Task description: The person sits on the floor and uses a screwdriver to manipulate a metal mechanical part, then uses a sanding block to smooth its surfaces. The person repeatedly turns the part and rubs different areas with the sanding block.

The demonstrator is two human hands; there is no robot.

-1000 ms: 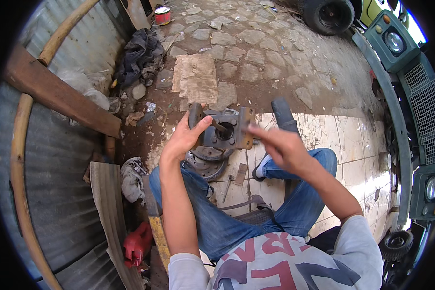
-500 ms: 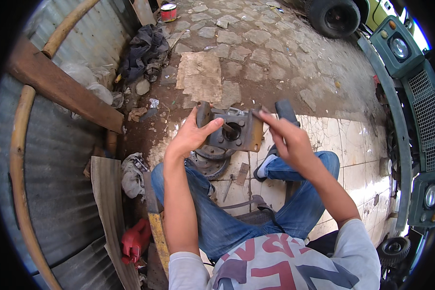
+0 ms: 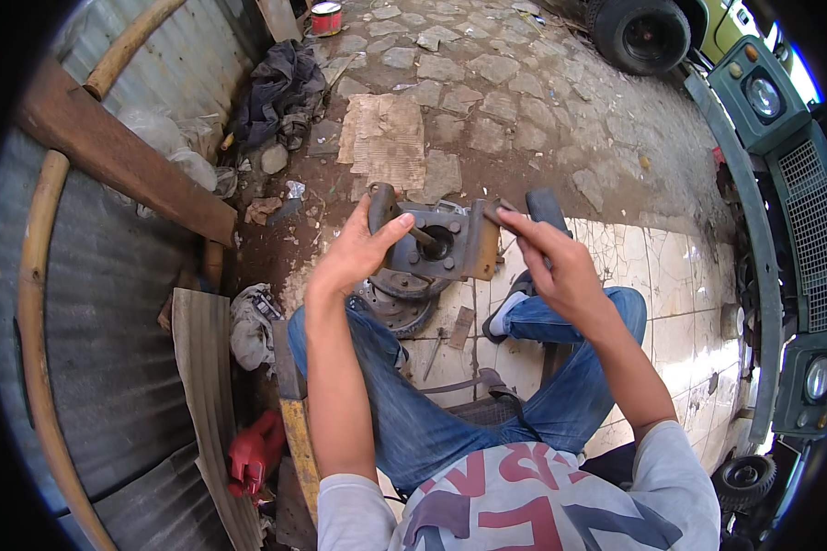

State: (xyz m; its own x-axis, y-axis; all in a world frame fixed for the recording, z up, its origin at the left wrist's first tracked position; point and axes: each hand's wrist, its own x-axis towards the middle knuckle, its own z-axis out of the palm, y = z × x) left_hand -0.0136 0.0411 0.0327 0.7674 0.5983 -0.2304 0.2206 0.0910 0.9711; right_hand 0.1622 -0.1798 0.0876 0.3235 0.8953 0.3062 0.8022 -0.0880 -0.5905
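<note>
My left hand [image 3: 347, 253] grips the left flange of a heavy metal bracket [image 3: 444, 261], held up above my lap. The bracket has a bolted middle plate with a round hole, a rod standing in it, and a rusty right flange. At the top of that flange, my right hand [image 3: 560, 266] pinches a small dark brown piece [image 3: 493, 211]; the fingers partly cover it, so its kind is unclear. Beneath the bracket lies a round metal disc [image 3: 390, 306], partly hidden. On the tiles are a thin rod-like tool [image 3: 433, 355] and a flat brown scrap [image 3: 461, 328].
Corrugated metal sheets [image 3: 119, 340] and a wooden beam [image 3: 129, 165] stand at the left. A red container [image 3: 255, 452] sits low beside them. Flattened cardboard [image 3: 383, 142] lies ahead on stony ground. A green vehicle front [image 3: 804, 230] lines the right side.
My right hand has shifted slightly right and down along the right flange. The bracket has tilted a little and moved slightly left, still in my left hand.
</note>
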